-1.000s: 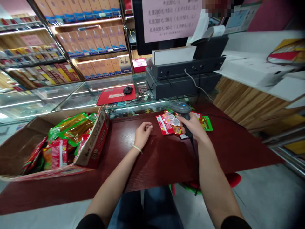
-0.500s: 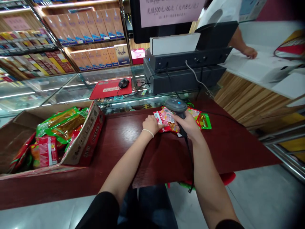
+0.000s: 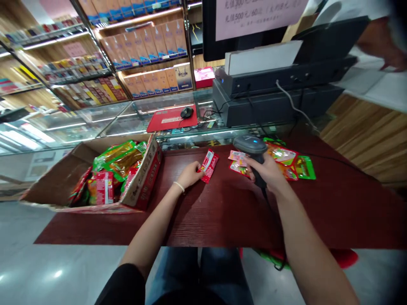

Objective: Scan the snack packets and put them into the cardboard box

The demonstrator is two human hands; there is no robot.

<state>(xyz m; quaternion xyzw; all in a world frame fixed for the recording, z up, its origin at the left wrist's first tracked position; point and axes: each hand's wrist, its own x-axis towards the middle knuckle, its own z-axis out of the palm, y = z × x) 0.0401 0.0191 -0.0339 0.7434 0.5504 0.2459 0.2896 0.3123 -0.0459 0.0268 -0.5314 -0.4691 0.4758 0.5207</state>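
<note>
Packet (image 3: 210,166), probably light, soft, slick, suits edge gripping: left hand (image 3: 188,174) pinches its eight-o'clock side; right hand (image 3: 269,170) encircles scanner (image 3: 249,144) handle.

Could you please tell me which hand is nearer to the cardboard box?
Left. The left hand is a short way right of the cardboard box, pinching a red packet; the right hand is farther right, gripping the scanner.

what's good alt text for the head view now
A person's right grip holds a handheld scanner; the left grip pinches a red packet. More packets lie near the scanner on a dark red table, and an open box of packets sits to the left.
</note>
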